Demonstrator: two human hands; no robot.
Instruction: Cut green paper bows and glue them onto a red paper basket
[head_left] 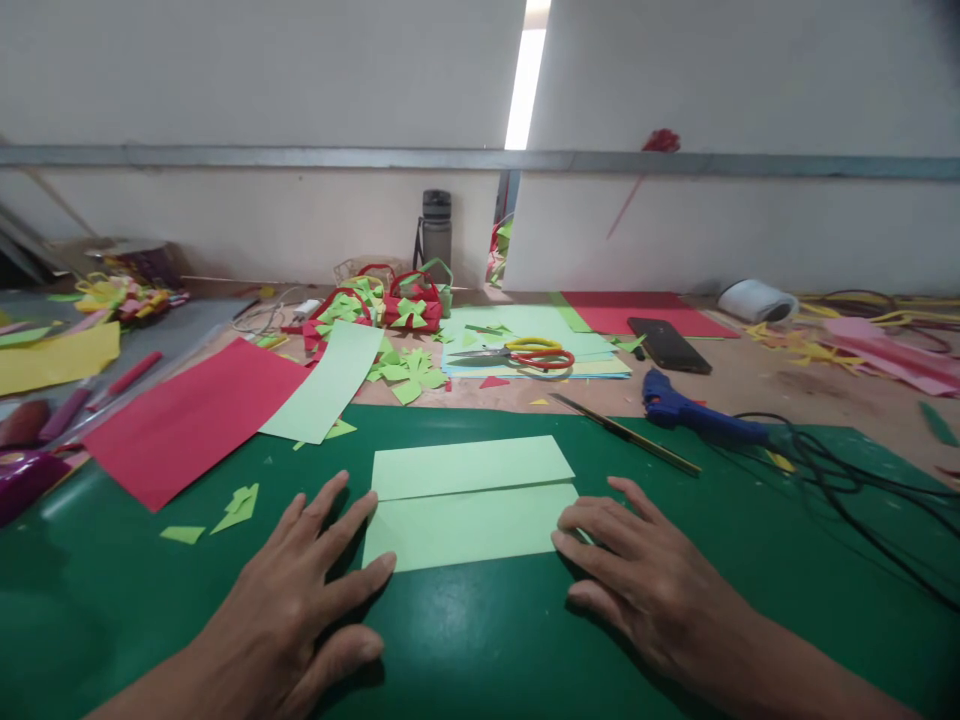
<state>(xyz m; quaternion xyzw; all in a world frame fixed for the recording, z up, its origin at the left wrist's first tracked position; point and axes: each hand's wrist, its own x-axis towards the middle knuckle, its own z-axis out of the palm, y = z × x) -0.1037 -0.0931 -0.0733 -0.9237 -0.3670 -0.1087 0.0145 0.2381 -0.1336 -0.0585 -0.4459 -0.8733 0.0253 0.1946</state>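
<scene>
A light green sheet of paper (pixel 469 500), folded along its middle, lies on the dark green cutting mat (pixel 487 640). My left hand (pixel 300 590) rests flat on the mat with fingers spread, the fingertips touching the sheet's left edge. My right hand (pixel 637 570) lies flat at the sheet's right edge, fingers stretched out and touching the lower right corner. Neither hand holds anything.
Behind the mat lie a red sheet (pixel 187 420), a light green strip (pixel 330 385), scissors (pixel 525 355) on stacked paper, a pencil (pixel 626 435), a blue glue gun (pixel 697 412) with black cable, a phone (pixel 669 345), paper baskets (pixel 409 300), green scraps and a bottle (pixel 436 228).
</scene>
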